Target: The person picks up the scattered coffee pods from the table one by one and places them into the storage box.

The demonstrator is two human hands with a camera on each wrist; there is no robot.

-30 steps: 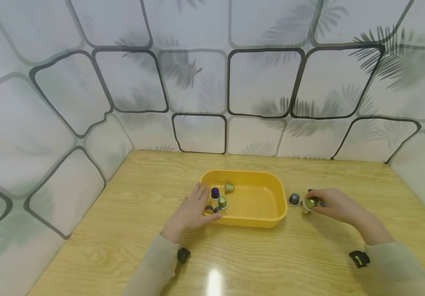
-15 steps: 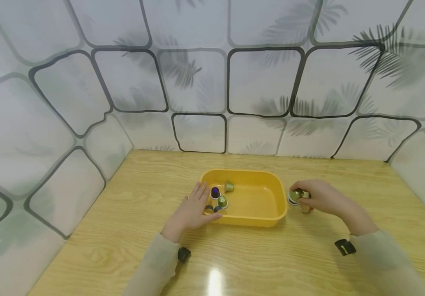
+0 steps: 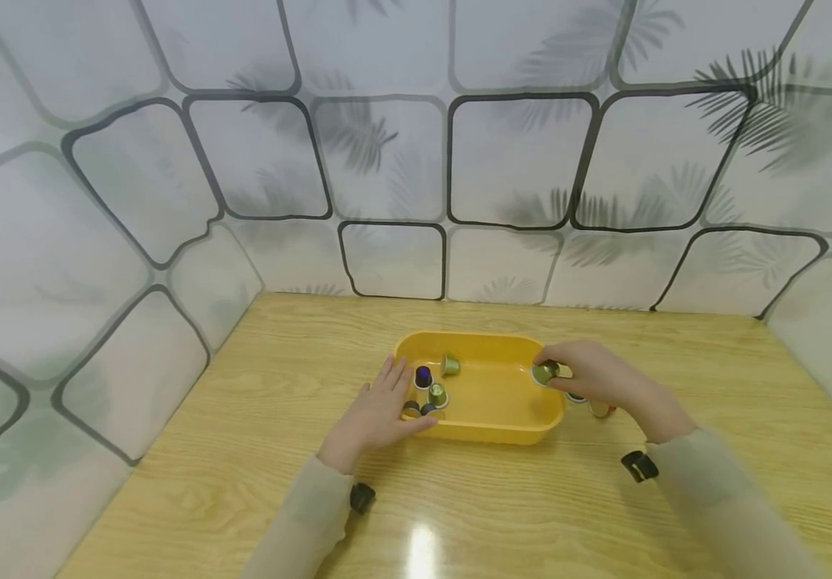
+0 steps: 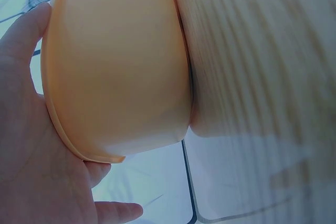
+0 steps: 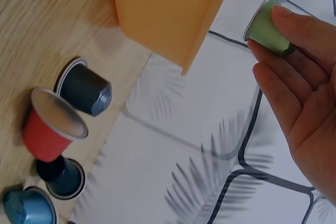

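Note:
A green coffee capsule (image 5: 269,29) is pinched between the thumb and fingers of my right hand (image 5: 307,72), its silver-rimmed lid facing outward. In the head view this hand (image 3: 593,374) is over the right rim of the yellow tray (image 3: 496,434). My left hand (image 3: 376,414) rests with straight fingers on the tray's left end, thumb along the front rim. Inside the tray's left part are a purple capsule (image 3: 423,376), two green capsules, one upright (image 3: 438,394) and one on its side (image 3: 450,365), and dark capsules (image 3: 411,408) partly behind the thumb.
Right of the tray, a dark capsule (image 5: 86,87), a red capsule (image 5: 50,129), a dark teal capsule (image 5: 63,177) and a blue capsule (image 5: 29,206) are on the wooden table (image 3: 242,482). A patterned wall (image 3: 387,161) rises behind the table.
My right hand has carried the green capsule leftward, from among the loose capsules to over the tray's right rim. My left hand has stayed on the tray.

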